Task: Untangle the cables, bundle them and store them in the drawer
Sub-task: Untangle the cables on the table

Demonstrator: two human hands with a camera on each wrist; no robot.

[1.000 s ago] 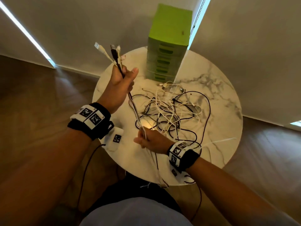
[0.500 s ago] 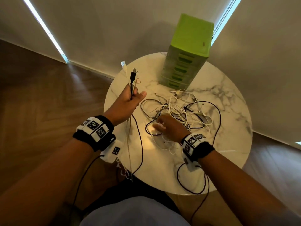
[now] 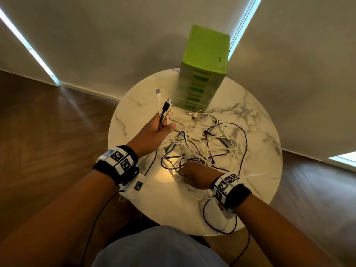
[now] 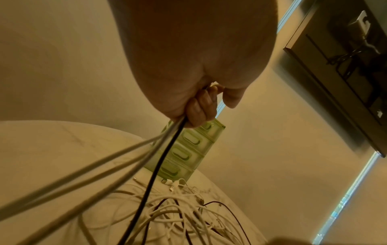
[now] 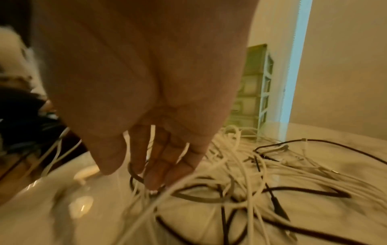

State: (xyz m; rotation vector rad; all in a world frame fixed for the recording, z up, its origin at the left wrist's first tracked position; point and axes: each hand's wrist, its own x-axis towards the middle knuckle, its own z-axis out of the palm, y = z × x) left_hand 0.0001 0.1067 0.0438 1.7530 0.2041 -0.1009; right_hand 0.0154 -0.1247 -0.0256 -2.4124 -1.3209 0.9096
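A tangle of white and black cables [image 3: 200, 149] lies in the middle of the round marble table [image 3: 256, 170]. My left hand [image 3: 163, 128] is raised left of it and grips several cable ends; a black USB plug [image 3: 167, 105] and a white plug [image 3: 158, 92] stick up from the fist. In the left wrist view the fingers [image 4: 199, 109] curl round the white strands and one black cable [image 4: 159, 160]. My right hand [image 3: 185, 173] lies palm down on the near side of the tangle, its straight fingers [image 5: 165, 169] touching loose cables [image 5: 240, 190]. The green drawer unit [image 3: 204, 74] stands at the table's back, drawers closed.
A black cable loop [image 3: 213, 226] hangs over the table's near edge by my right wrist. Walls stand close behind the drawer unit, and wooden floor [image 3: 48, 132] surrounds the table. My lap is just below the near edge.
My left hand has come down from its raised position, still holding the cable ends. My right hand let go of the strands below it and moved onto the tangle.
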